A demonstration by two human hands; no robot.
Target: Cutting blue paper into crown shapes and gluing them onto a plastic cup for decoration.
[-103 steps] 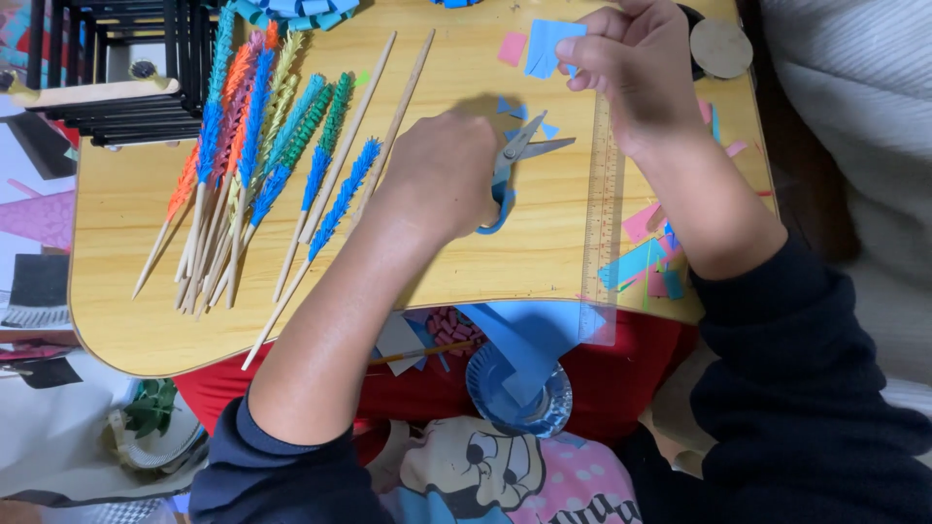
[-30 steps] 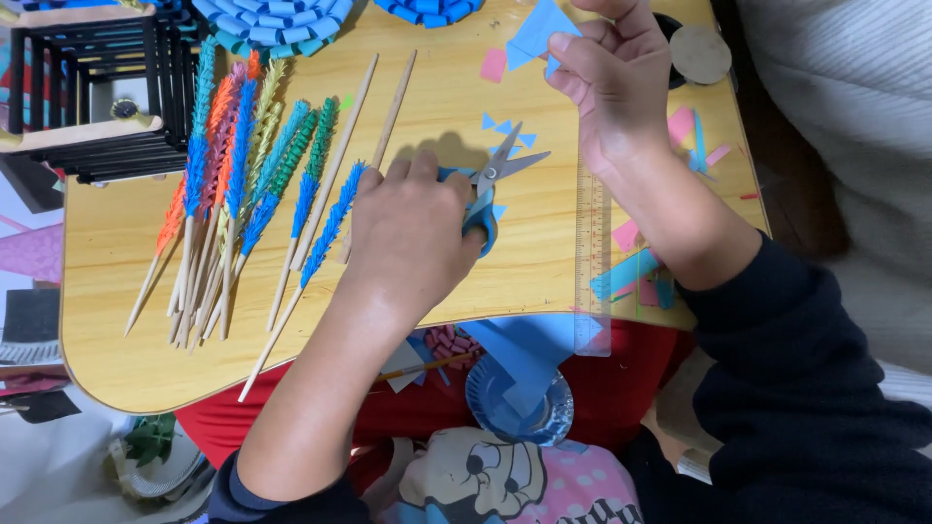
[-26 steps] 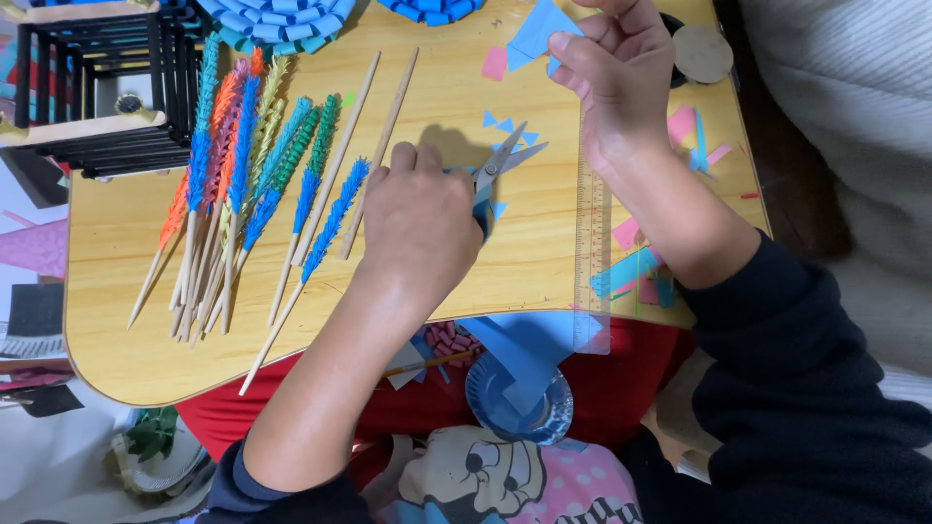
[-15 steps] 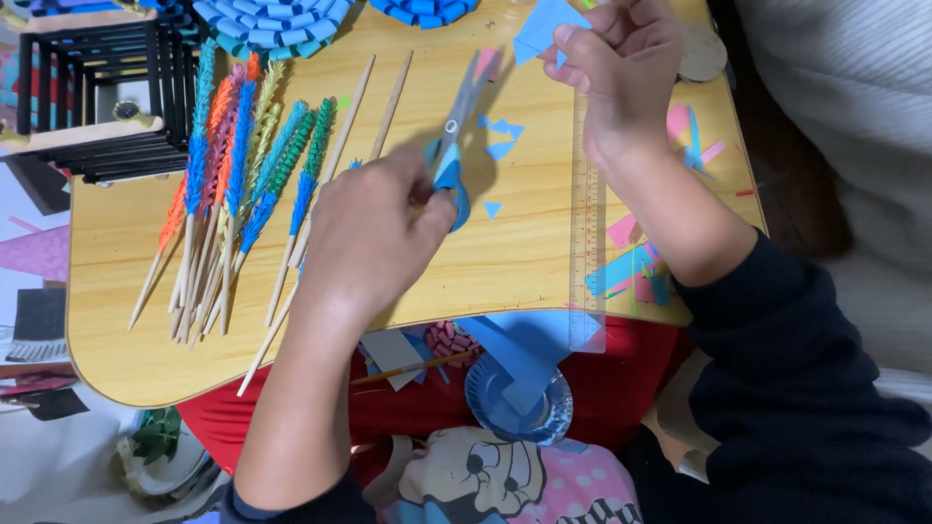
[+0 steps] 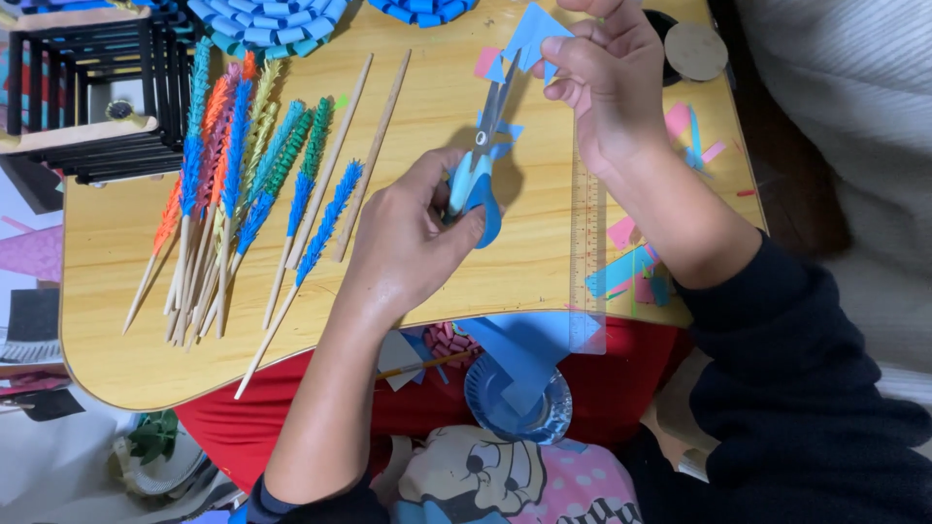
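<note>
Two hands work above a wooden board (image 5: 136, 359): left hand (image 5: 408, 238), knuckles up, fingers curled through the blue handles of the scissors (image 5: 478, 165), blades pointing away from the person; right hand (image 5: 607, 82) pinches a blue paper piece (image 5: 532, 34) at the blade tips, beside a clear ruler (image 5: 586, 243)

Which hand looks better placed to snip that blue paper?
Probably the left hand: it already grips the blue-handled scissors, blades pointing at the blue paper piece held by the right hand.
</note>
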